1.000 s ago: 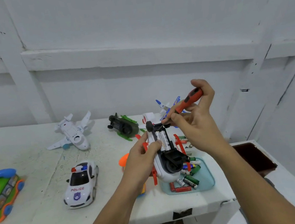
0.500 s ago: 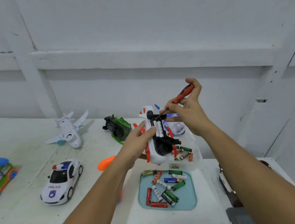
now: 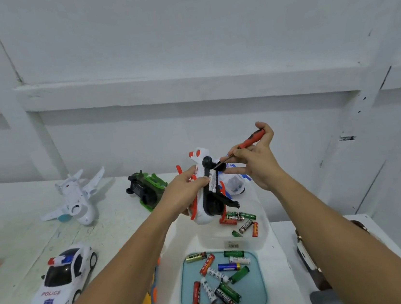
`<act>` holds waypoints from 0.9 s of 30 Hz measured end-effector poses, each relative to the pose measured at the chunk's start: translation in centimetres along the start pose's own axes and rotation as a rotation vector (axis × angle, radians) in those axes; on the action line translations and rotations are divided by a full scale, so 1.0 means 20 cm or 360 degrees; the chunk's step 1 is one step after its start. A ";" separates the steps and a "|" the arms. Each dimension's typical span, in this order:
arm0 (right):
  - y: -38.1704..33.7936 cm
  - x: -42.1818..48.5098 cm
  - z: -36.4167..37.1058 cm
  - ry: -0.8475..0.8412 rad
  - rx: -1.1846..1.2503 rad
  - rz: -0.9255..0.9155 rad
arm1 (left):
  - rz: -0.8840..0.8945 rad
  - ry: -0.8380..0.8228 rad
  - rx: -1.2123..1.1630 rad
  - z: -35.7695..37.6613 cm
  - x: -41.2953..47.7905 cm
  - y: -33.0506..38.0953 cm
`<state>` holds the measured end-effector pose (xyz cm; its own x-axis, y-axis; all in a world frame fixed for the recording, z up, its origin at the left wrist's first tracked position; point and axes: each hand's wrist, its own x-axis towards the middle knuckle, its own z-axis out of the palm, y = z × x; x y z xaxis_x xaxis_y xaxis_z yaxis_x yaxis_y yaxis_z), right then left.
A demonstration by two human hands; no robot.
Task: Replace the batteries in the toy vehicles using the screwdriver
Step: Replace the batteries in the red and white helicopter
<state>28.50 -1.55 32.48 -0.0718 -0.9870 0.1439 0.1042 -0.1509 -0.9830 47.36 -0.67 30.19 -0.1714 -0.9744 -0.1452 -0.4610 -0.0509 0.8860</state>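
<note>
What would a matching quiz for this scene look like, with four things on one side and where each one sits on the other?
Things
1. orange-handled screwdriver
2. white plastic police car
3. white and red toy vehicle with black underside
4. teal plastic tray

Places
A. gripped by the left hand
B. standing on the white table, at the left
C. holding loose batteries
D. pinched in the right hand

Pairs: 1-D, 2-B, 3-A, 4-C
</note>
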 end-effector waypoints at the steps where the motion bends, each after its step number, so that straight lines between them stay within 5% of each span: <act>1: 0.00 0.01 -0.01 0.0017 0.0007 0.0007 | -0.0005 -0.0002 0.0040 0.00 0.02 0.00; 13: 0.13 -0.12 -0.17 0.0133 -0.0231 0.0031 | 0.0035 -0.0096 0.0580 0.02 0.09 0.01; 22: 0.15 -0.30 -0.08 0.0595 -0.0274 -0.0301 | 0.0116 -0.0062 0.0423 0.04 0.06 -0.05; 27: 0.25 -0.42 0.08 0.0538 -0.0258 -0.0610 | 0.0145 0.0081 0.0117 0.04 0.06 -0.13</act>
<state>31.16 5.82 26.57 -0.3929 -0.7859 0.4775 -0.1450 -0.4599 -0.8761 47.64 -1.51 27.35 -0.1722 -0.9842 -0.0412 -0.5081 0.0529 0.8597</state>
